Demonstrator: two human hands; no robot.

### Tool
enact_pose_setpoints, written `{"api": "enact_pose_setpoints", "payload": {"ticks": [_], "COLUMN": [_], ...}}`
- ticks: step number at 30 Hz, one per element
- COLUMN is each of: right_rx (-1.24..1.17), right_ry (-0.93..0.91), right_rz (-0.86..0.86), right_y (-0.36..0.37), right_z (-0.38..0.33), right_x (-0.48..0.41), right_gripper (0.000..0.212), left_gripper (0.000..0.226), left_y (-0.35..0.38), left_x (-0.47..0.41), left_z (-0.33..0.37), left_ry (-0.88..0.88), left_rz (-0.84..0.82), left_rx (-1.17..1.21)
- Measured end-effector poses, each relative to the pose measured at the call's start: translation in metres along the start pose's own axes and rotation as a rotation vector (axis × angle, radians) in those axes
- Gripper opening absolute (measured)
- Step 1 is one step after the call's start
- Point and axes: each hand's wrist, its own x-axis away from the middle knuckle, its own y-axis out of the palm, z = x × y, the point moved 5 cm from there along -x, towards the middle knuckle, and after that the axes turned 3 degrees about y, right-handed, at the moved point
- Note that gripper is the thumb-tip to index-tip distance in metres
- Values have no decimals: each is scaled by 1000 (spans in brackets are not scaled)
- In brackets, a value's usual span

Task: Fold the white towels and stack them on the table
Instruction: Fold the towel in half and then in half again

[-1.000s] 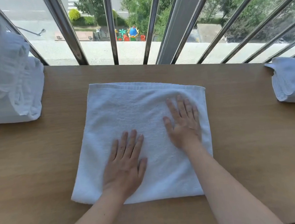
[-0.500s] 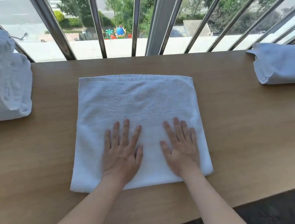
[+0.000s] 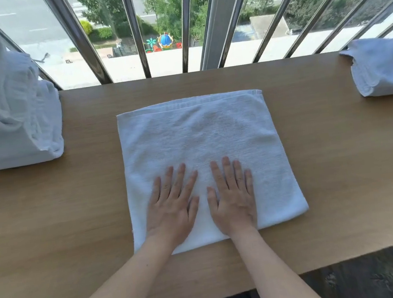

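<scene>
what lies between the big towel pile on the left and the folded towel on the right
In the head view, a flat white towel lies on the table, left hand and right hand resting flat on its near half.

plain white towel [image 3: 202,143], light brown wood-grain table [image 3: 50,216], white towel pile [image 3: 8,117], white folded towel [image 3: 383,69], silver grey window bars [image 3: 135,30], dark floor [image 3: 379,275]

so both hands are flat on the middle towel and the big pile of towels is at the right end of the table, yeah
Not quite. The left hand and right hand do lie flat on the middle towel, but the big pile sits at the left end of the table; the right end holds only a smaller folded towel. The head view shows it.
</scene>
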Motion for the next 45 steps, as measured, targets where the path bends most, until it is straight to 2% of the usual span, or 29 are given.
{"api": "enact_pose_setpoints", "payload": {"ticks": [2, 5, 11, 14, 16, 19, 22, 27, 31, 34, 36, 37, 39, 41, 43, 45], "right_rx": [20, 50, 61, 60, 64, 64, 32, 45, 39, -24, -73, -80, -26, 55, 112, 117], "right_ry": [-33, -62, -70, -53, -49, -36, -26, -21, -25, 8, -51, -138, -351, -420, -248, 31], "right_rz": [14, 44, 95, 92, 94, 97, 81, 48, 1, 36, 75, 61, -42, -127, -116, -119], "right_y": [2, 5, 7, 6, 5, 3, 4, 4, -2, -11, -17, -18, -13, -8, -12, -28], "right_z": [-2, -4, -3, -4, -4, -4, -3, -2, -7, -12, -29, -42, -63, -55, -18, 31], "right_x": [1, 2, -2, -3, -3, -5, -5, -5, 0, -11, -35, -48, -71, -104, -144, -178], "right_gripper": [66, 70, 73, 72, 71, 68, 66, 66, 65, 57, 53, 53, 54, 58, 62, 64], "left_gripper": [63, 65, 66, 64, 64, 61, 61, 66, 67, 67, 67, 68, 68, 68, 67, 67], "left_y": [-5, -16, -51, -61, -62, -42, -3, 6, 0, 0, -1, -3, -5, -8, -8, -7], "left_x": [0, -35, -135, -160, -151, -93, -6, 24, 29, 29, 25, 25, 26, 26, 27, 28], "left_z": [-24, -52, -124, -134, -107, -33, 10, -13, -22, -21, -18, -17, -15, -13, -13, -15], "left_ry": [53, 32, -203, -325, -300, -99, 13, 8, -75, -91, -94, -96, -99, -119, -133, -142], "left_rz": [-29, -33, -26, -61, -3, 59, 7, -24, -37, -24, -23, -34, -39, -38, -30, -28], "left_rx": [-34, -60, -8, 3, 48, 177, 74, -70, -63, -86, -91, -82, -78, -96, -100, -109]}}
